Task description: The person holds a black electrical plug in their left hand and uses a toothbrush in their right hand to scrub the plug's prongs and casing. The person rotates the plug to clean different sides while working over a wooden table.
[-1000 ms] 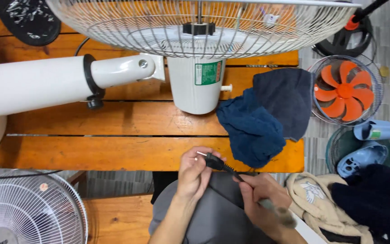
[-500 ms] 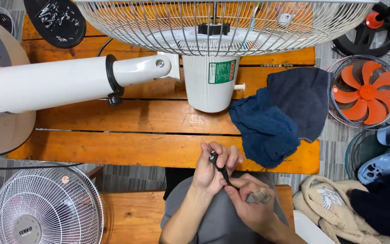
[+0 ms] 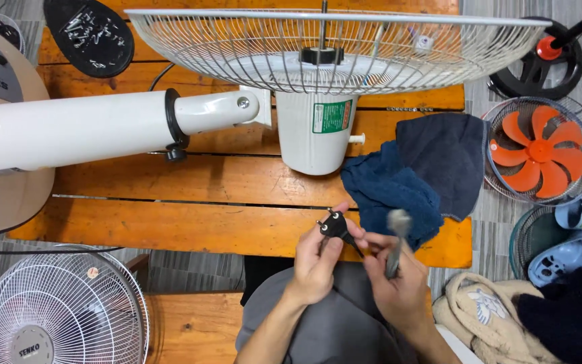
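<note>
Pinching a black two-pin plug (image 3: 333, 224) in your left hand (image 3: 318, 266), you hold it just over the near edge of the orange wooden worktop (image 3: 190, 185), pins pointing up and left. Your right hand (image 3: 399, 286) is closed around a slim grey tool (image 3: 396, 244) whose tip is blurred, so what kind it is cannot be made out. With the two hands this close, a slip of that tool could jab your left fingers or bend a pin. The cord is hidden between your palms. Just beyond, the dark blue cloth (image 3: 415, 178) lies on the worktop beside the white fan motor housing (image 3: 316, 131).
</note>
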